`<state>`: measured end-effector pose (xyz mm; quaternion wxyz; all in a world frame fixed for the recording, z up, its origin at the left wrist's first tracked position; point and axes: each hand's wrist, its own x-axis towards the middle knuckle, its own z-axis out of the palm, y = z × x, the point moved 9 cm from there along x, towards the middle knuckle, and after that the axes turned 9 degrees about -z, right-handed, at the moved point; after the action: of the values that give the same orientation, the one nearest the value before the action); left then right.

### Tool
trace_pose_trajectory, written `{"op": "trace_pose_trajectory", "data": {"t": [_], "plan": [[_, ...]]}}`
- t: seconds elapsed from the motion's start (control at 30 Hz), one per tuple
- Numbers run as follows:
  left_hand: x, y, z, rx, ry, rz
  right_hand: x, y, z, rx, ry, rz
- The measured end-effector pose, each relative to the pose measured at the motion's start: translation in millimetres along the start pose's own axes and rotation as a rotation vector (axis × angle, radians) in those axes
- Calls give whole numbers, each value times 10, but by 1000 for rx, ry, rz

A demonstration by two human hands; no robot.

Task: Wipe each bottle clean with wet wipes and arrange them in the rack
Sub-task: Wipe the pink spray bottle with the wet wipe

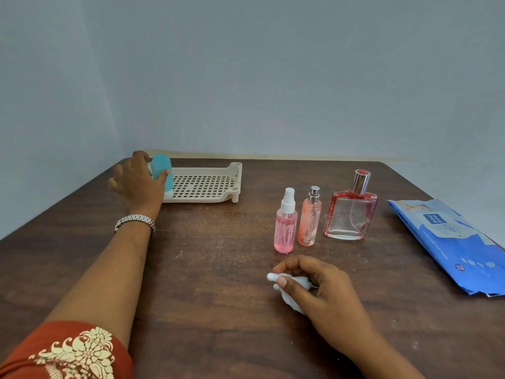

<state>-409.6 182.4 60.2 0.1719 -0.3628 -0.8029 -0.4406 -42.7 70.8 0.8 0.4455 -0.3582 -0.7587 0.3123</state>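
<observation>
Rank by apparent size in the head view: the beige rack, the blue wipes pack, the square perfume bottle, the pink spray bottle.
1. blue wipes pack, nearer and cut by the frame edge.
2. beige rack, farther and partly behind the left hand.
3. square perfume bottle.
4. pink spray bottle.

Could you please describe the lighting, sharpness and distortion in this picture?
Head view: soft, even light, faint shadows; the teal bottle in the left hand looks slightly blurred; the wet wipe in the right hand is sharp; the wall corner leans, a wide-angle effect.
</observation>
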Motion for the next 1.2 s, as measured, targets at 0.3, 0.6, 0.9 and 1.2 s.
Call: {"op": "trace_pose_trajectory", "data": {"t": [0.3, 0.6, 0.9, 1.2], "plan": [[-44, 46, -138, 23, -13, -63, -1, -23, -9, 22, 9, -5], [-610, 853, -255, -386, -471, 56, -8, -44, -95, 219, 119, 14], [-2234, 1388, 49, -588, -1272, 23, -75, 243, -354, 433, 448, 128], [-2433, 1336, -278, -731, -1169, -181, -57, 242, -475, 554, 541, 86]]}}
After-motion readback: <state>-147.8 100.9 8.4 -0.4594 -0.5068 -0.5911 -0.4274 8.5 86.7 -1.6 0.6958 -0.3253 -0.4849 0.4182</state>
